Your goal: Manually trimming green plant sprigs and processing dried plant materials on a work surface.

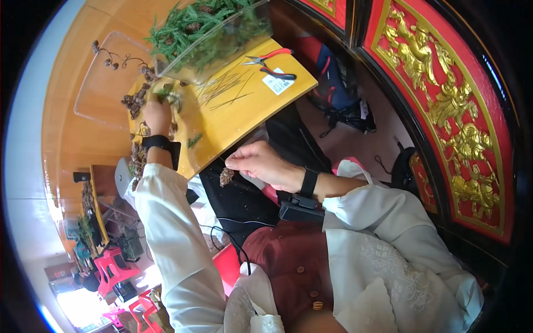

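A small brown pinecone [226, 176] hangs below the pinched thumb and fingers of my right hand [261, 162], just off the near edge of the yellow table [244, 125]. My left hand [157, 115] reaches over the table's left side, among a cluster of pinecones [135, 101]. A greenish thing [169, 95] lies at its fingertips; blur hides what it is and whether the fingers hold it. Thin dark wires [226, 86] lie spread on the table. Beside them, red-and-black-handled pliers [272, 62] rest partly over a white label [277, 82].
A clear plastic bin [216, 61] of green fir sprigs and pinecones stands at the back. Left of it lies a clear tray [102, 83] with a berry-like twig [115, 60]. A small green sprig [194, 140] lies near the table edge. A carved red-and-gold panel [444, 105] rises at right.
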Demonstrator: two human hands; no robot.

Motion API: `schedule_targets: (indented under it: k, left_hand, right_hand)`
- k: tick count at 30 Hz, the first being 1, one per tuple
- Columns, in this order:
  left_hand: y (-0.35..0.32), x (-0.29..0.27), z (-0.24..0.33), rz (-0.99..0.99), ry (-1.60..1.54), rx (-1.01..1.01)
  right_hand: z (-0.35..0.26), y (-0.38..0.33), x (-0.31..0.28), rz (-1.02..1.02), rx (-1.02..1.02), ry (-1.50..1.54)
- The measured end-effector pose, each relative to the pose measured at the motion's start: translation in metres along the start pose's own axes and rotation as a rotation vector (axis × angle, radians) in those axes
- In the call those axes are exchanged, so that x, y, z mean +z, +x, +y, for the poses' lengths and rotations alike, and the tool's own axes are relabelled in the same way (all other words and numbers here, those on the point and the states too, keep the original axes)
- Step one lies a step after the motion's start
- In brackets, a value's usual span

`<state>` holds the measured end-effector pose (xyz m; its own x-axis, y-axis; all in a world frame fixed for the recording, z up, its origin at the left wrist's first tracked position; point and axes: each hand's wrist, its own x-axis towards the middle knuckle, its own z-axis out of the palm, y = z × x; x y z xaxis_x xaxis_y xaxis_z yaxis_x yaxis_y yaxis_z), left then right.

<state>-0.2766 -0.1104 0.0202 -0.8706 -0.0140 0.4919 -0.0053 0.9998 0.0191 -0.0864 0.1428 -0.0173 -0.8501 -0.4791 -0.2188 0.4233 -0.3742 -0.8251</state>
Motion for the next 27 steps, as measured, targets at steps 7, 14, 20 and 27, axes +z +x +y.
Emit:
schedule_targets:
  k: [7,14,20,27]
  left_hand:
    - [-0.044,-0.06,0.001,-0.178,-1.508,-0.499]
    - [-0.143,-0.096,0.035,-0.097,-1.917,-0.551]
    - [-0.167,-0.089,0.04,-0.096,-1.969,-0.749]
    - [-0.2,-0.093,0.052,-0.186,-2.073,-0.818]
  right_hand:
    - [0.0,-0.001,-0.007,-0.016,0.024,-0.042]
    - [-0.001,0.007,-0.011,-0.17,-0.034,-0.005]
    - [0.005,0.013,-0.014,-0.174,-0.057,0.119]
    - [-0.01,0.009,-0.017,-0.187,-0.112,0.098]
